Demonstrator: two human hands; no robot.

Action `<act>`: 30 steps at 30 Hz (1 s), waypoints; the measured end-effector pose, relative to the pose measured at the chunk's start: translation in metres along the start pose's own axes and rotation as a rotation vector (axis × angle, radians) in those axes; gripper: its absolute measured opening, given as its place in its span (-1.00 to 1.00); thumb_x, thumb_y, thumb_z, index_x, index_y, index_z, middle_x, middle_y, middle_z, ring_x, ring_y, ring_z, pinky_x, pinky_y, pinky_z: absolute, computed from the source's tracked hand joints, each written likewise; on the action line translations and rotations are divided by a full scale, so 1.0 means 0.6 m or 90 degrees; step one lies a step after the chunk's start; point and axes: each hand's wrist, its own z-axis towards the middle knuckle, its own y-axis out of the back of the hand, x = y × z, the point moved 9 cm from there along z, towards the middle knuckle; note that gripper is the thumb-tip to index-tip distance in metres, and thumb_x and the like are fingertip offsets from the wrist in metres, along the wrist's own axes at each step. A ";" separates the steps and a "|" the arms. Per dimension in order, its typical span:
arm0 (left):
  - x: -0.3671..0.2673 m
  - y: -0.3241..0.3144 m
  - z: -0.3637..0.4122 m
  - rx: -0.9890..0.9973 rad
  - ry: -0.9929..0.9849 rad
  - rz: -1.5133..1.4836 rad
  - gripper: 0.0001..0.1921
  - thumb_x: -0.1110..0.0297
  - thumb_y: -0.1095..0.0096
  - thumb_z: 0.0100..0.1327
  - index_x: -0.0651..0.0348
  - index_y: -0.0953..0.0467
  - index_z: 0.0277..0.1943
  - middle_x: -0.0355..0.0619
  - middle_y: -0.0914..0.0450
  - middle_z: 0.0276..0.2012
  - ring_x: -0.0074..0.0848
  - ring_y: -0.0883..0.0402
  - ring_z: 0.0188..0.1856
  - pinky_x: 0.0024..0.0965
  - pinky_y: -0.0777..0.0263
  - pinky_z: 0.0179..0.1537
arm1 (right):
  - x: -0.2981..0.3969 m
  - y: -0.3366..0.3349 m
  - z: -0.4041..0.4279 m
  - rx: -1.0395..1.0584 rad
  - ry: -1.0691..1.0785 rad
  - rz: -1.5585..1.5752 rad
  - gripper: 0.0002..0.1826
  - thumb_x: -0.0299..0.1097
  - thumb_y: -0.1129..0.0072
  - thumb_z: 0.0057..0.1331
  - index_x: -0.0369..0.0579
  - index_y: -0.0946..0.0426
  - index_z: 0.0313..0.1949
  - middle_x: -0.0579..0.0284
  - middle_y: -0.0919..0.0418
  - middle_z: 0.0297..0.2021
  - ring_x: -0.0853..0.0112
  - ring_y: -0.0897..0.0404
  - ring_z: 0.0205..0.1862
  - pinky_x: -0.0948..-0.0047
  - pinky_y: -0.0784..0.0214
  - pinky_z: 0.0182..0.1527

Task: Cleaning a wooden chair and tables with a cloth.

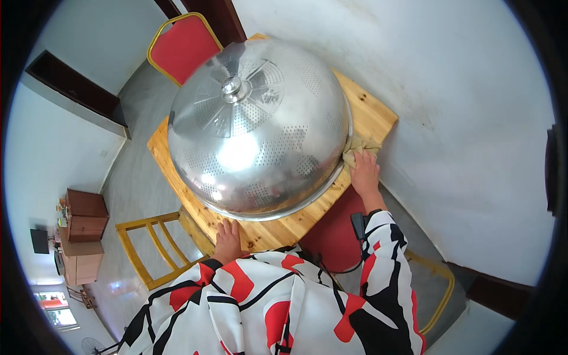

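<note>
A large perforated metal dome cover with a round knob stands on a wooden table. My right hand presses a crumpled tan cloth onto the tabletop, right beside the dome's lower rim. My left hand rests on the near edge of the table, below the dome, with no object in it. Whatever lies under the dome is hidden.
A red chair with a gold frame stands beyond the table. At the left is a wooden chair, and a red seat shows under the near right edge. The white wall runs along the right side. Brown cabinets stand farther left.
</note>
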 end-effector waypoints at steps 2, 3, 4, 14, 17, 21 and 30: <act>0.006 -0.018 0.005 -0.001 -0.008 0.001 0.16 -0.01 -0.53 -0.32 0.38 0.06 0.27 0.38 0.02 0.23 0.20 0.01 0.26 -0.07 -0.21 0.12 | -0.002 -0.014 0.030 0.045 -0.028 -0.062 -0.53 -0.36 -0.12 0.07 0.05 -0.40 0.04 0.11 -0.27 0.14 0.23 -0.16 0.22 0.06 -0.04 0.12; 0.007 -0.026 0.008 0.007 -0.006 0.006 0.17 -0.01 -0.53 -0.32 0.37 0.09 0.28 0.39 0.04 0.24 0.22 0.03 0.27 -0.08 -0.21 0.12 | -0.007 -0.022 0.046 0.047 -0.029 -0.061 -0.53 -0.36 -0.12 0.07 0.05 -0.40 0.04 0.11 -0.27 0.14 0.23 -0.16 0.22 0.06 -0.04 0.12; 0.009 -0.032 0.011 0.014 -0.004 0.012 0.19 -0.01 -0.53 -0.32 0.37 0.11 0.29 0.40 0.06 0.25 0.24 0.05 0.28 -0.09 -0.22 0.12 | -0.022 -0.030 0.066 0.052 -0.042 -0.073 -0.53 -0.36 -0.11 0.07 0.07 -0.40 0.04 0.14 -0.28 0.14 0.23 -0.18 0.21 0.06 -0.03 0.12; 0.022 -0.050 0.016 0.000 0.013 0.072 0.15 0.01 -0.49 -0.29 0.35 0.07 0.30 0.39 0.04 0.24 0.23 0.04 0.28 -0.13 -0.24 0.11 | -0.064 -0.057 0.256 0.058 -0.054 -0.119 -0.57 -0.33 0.03 0.14 0.16 -0.40 0.05 0.16 -0.33 0.11 0.20 -0.25 0.17 0.03 -0.12 0.09; 0.016 -0.034 0.014 0.003 0.001 0.063 0.03 0.07 -0.39 -0.15 0.35 0.07 0.30 0.39 0.02 0.24 0.24 0.02 0.27 -0.12 -0.26 0.09 | -0.117 -0.055 0.286 0.100 -0.109 -0.128 -0.58 -0.29 0.08 0.18 0.14 -0.38 0.07 0.09 -0.38 0.06 0.12 -0.31 0.12 0.02 -0.18 0.07; 0.022 -0.040 0.016 -0.030 -0.030 0.082 -0.11 0.15 -0.24 -0.01 0.35 0.06 0.30 0.41 0.02 0.24 0.27 0.00 0.26 -0.11 -0.28 0.06 | -0.207 -0.037 0.278 0.073 -0.234 -0.127 -0.57 -0.20 0.05 0.20 0.02 -0.37 0.07 -0.11 -0.44 -0.07 0.00 -0.36 0.03 0.04 -0.21 0.05; 0.016 -0.016 0.013 0.029 -0.017 0.057 0.14 -0.09 -0.43 -0.23 0.33 0.08 0.32 0.40 0.05 0.25 0.26 0.04 0.28 -0.14 -0.29 0.07 | -0.149 -0.033 0.144 -0.008 -0.016 -0.082 -0.54 -0.33 -0.12 0.08 -0.17 -0.39 0.00 -0.18 -0.41 -0.24 -0.06 -0.38 -0.13 0.06 -0.23 -0.09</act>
